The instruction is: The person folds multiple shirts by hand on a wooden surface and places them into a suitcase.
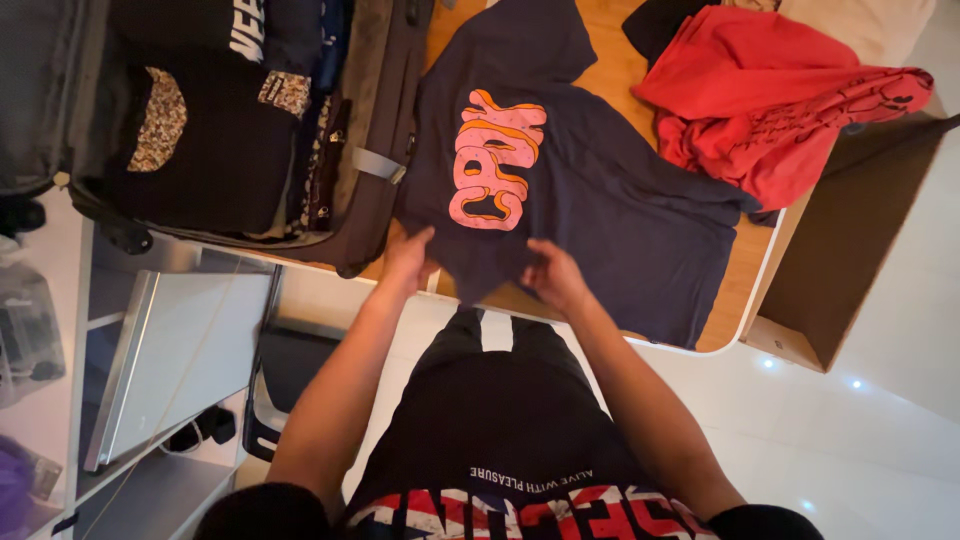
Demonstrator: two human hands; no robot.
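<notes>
A dark navy T-shirt (600, 190) with a pink and orange print lies spread on the wooden table (745, 275). My left hand (408, 258) grips the shirt's near edge on the left side. About a hand's width to the right, my right hand (555, 275) pinches the same edge. Both hands hold the fabric at the table's front edge, where the shirt hangs slightly over.
An open suitcase (370, 120) packed with dark clothes lies to the left on the table. A crumpled red garment (770, 100) sits at the back right. A brown cardboard box (850, 240) stands right of the table. White shelving (160, 370) is at lower left.
</notes>
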